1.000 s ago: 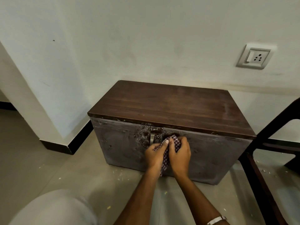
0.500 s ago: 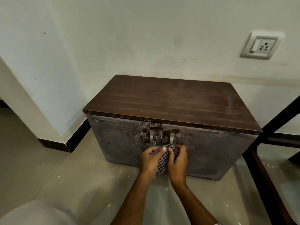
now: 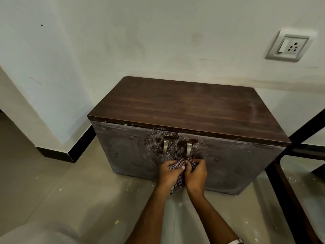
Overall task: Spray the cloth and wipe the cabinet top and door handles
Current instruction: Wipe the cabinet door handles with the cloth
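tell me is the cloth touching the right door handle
Cannot tell: in the head view the cloth bunches right at the right door handle bottom, hiding any gap.

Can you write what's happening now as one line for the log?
step: handles | left hand: grips cloth | right hand: grips cloth | cloth: below right handle | top: bare

bare forearms, white wristband (image 3: 234,241), pale trouser knee (image 3: 35,233)

Surroundings: white wall (image 3: 158,41), tiled floor (image 3: 52,187).
Switch-and-socket plate (image 3: 290,47) on wall, upper right. Black skirting (image 3: 80,147) along wall base. Dark wooden frame (image 3: 288,191) right of wall corner; pale flecks on floor.
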A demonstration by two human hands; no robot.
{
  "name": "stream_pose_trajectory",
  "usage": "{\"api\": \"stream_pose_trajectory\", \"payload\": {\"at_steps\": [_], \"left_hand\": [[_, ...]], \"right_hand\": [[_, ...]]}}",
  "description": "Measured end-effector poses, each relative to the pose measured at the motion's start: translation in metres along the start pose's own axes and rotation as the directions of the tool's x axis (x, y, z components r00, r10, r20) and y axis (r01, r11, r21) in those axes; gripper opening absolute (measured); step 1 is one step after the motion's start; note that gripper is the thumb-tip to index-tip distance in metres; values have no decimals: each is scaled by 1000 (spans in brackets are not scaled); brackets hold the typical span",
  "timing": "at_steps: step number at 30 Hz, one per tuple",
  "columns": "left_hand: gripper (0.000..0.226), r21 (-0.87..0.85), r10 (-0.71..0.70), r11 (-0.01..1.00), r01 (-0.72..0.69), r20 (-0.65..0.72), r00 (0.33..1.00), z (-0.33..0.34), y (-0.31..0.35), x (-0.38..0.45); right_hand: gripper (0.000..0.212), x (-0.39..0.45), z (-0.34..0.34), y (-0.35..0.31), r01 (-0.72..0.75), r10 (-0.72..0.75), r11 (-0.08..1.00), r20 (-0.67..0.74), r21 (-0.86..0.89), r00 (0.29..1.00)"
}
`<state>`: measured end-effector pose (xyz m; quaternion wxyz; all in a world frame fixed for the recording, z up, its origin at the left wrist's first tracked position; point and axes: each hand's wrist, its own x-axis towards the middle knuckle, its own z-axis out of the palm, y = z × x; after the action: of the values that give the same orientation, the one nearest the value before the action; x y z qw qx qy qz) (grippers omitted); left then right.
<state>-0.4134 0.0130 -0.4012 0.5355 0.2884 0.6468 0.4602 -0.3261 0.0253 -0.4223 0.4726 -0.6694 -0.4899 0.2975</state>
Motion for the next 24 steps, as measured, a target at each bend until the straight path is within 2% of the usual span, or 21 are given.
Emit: {"api": "stream_pose_trajectory", "payload": {"at_steps": [3,7,10,14,20,24], "left_hand": [[22,1,-7,1000,7,10,1000,-1,4,-8],[16,37,94,995,-94,-3,996,-15,5,-18],[25,17,154,988,-155,23,988,-23,12,-22],[28,-52,203,978,-203,-12,979,-31,31,-24],[23,-121,191,971,-208,-140,972,-46,48,-17],[25,-166,163,966,-199,-210,964,-58,49,-12]], "right_hand": [[18,3,-2,-4,-72,72,997,15,-10,997],[18,-21,-8,-16,-75,80,992,-40,105,996],[18,-34,-9,-29,3,16,985,-111,175,994],[19,-30,-8,-54,95,-70,974,-128,203,989],[23,-25,9,-79,217,-207,970,-89,112,974],[22,-21,25,-83,227,-226,971,-20,71,974]]}}
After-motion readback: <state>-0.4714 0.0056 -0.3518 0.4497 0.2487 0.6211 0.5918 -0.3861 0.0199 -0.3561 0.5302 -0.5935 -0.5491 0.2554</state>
